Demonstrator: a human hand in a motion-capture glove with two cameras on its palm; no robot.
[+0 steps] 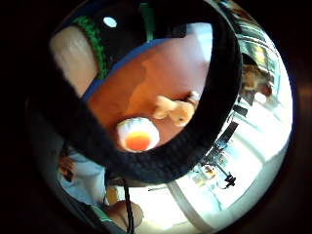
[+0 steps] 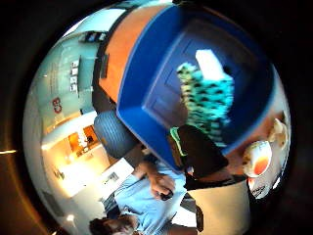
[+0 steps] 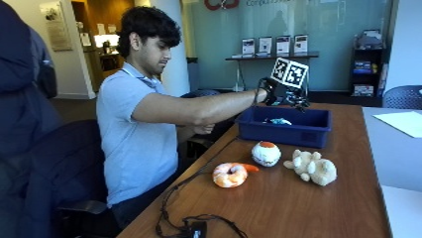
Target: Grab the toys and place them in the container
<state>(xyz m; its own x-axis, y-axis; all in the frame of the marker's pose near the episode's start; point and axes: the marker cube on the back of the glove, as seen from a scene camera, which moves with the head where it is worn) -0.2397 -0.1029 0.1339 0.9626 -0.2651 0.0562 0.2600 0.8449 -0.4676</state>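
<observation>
I have the grip (image 3: 268, 95), the gloved right hand, hanging over the blue container (image 3: 285, 133), above its far corner on the person's side. From the outside view most of the hand is hidden behind gear mounted on it, so I cannot tell whether its fingers are apart or together, and neither palm view settles it.

Below the grip, inside the container, lies 1 teal toy with dark spots (image 2: 209, 100); from outside only a small part of it (image 3: 280, 121) peeks above the wall, and its shape is hard to make out. In the thumb-side palm view the container's rim (image 2: 128, 85) runs close under the palm.

3 toys sit on the bench (image 3: 296, 208), all beyond the container wall nearest the outside camera and well apart from the grip: a white round toy with an orange top (image 3: 266, 153) nearest the container, a cream plush animal (image 3: 312, 167) beside it toward the bench's far edge, and an orange and white shrimp-like toy (image 3: 231, 174) farther out. The little-finger palm view is half blocked by a black strap, yet shows the round toy (image 1: 137, 135) and plush (image 1: 173, 110) on the wood.

Bare wood lies between the 3 toys and the bench's near edge, where a black cable (image 3: 191, 220) trails.
</observation>
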